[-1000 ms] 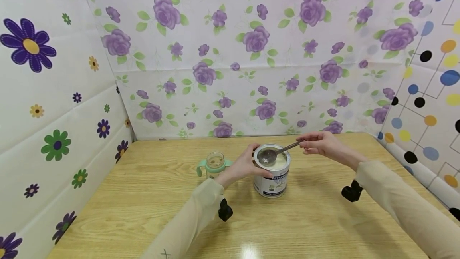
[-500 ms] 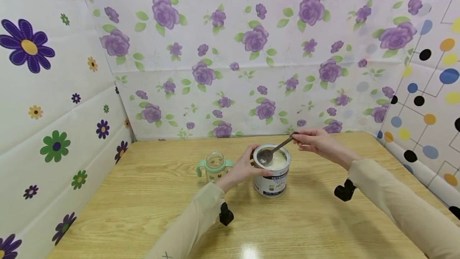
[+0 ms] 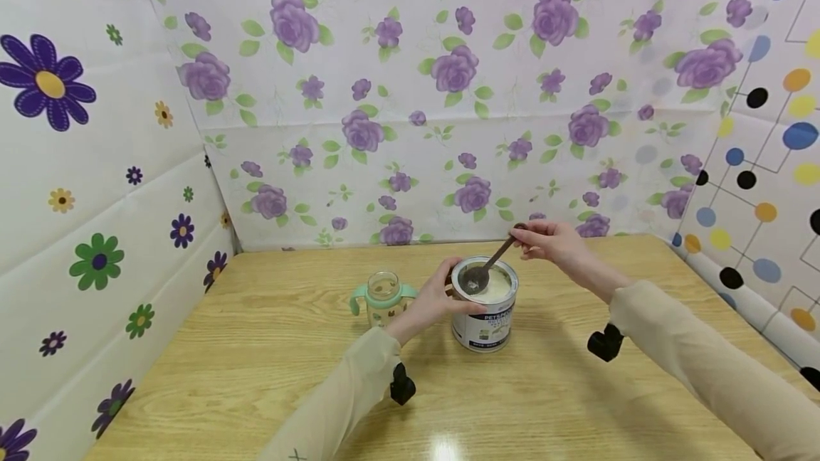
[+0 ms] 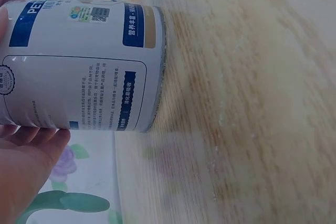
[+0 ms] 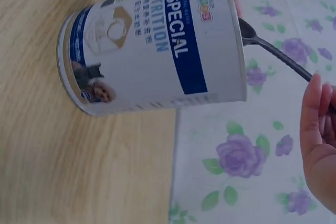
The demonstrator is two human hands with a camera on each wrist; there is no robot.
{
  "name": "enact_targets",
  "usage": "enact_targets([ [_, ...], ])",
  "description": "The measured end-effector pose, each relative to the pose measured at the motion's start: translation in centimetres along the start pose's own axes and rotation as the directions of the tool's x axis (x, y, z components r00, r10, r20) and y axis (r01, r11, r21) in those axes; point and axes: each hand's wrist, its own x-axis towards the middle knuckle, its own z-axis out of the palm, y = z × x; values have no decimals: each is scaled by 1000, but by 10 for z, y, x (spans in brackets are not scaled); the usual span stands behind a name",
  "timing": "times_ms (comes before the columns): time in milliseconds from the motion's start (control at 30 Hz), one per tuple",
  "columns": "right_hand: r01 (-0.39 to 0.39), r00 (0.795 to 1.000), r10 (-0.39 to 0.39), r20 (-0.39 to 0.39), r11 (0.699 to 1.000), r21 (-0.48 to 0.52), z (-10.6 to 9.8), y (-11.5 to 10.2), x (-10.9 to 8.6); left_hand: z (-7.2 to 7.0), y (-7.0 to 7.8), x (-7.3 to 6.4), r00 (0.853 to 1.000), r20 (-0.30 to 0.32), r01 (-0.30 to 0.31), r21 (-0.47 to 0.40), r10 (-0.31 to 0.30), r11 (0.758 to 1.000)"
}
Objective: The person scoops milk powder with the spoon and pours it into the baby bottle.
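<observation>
A white can (image 3: 483, 333) with a blue "PETSPECIAL" band (image 5: 185, 40) stands upright on the table, its top off and pale powder (image 3: 498, 285) inside. My left hand (image 3: 430, 302) grips the can round its upper side, thumb across the front; the left wrist view shows the can's back label (image 4: 84, 87) with the fingers beneath. Between thumb and fingers, my right hand (image 3: 556, 247) pinches the end of a dark brown spoon (image 3: 498, 255). The spoon's bowl (image 3: 475, 279) lies within the can's mouth, tilted down to the left, with a little white stuff in it.
Left of the can, partly behind my left wrist, stands a clear bottle (image 3: 384, 287) with mint-green handles (image 3: 359, 300). The wooden table (image 3: 256, 347) meets flowered cloth walls (image 3: 410, 126) at the back and left, and a dotted cloth (image 3: 769, 183) on the right.
My right hand has moved left and slightly up, so the spoon handle stands steeper over the can. The spoon's bowl stays at the can's mouth. My left hand keeps its grip.
</observation>
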Motion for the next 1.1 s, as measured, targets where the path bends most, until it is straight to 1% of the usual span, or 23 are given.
enact_targets([
  [33,40,999,-40,-6,998,-48,1,-2,0,0,1,0,1000,2,1,1,-1,1000],
  [100,125,992,-127,-5,982,-141,1,-7,-1,0,7,-2,1000,9,6,-3,-6,1000],
  [167,211,977,-213,16,951,-224,2,-12,-2,-1,14,-5,1000,15,15,-1,-15,1000],
  [233,282,959,-281,47,914,-291,3,-16,-4,-1,22,-8,999,22,26,2,-26,1000],
  [300,328,944,-322,74,881,-341,4,-19,-5,-2,29,-11,999,22,31,8,-31,999],
  [367,358,932,-349,96,854,-377,4,-20,-6,-1,32,-12,999,20,38,14,-38,999],
  [400,368,928,-356,106,844,-389,5,-19,-6,-1,33,-12,999,19,37,15,-37,999],
  [467,375,926,-356,124,836,-401,6,-19,-7,-1,33,-12,999,15,32,16,-32,999],
  [567,362,932,-337,135,836,-411,7,-16,-5,0,33,-12,1000,11,27,21,-27,999],
  [667,339,940,-315,128,840,-423,8,-12,-3,0,32,-11,1000,8,25,24,-26,999],
  [800,306,952,-282,119,854,-421,8,-8,-2,0,30,-11,1000,6,23,25,-23,999],
  [1100,181,982,-148,118,919,-351,10,-6,-4,0,31,-12,1000,15,11,9,-11,1000],
])
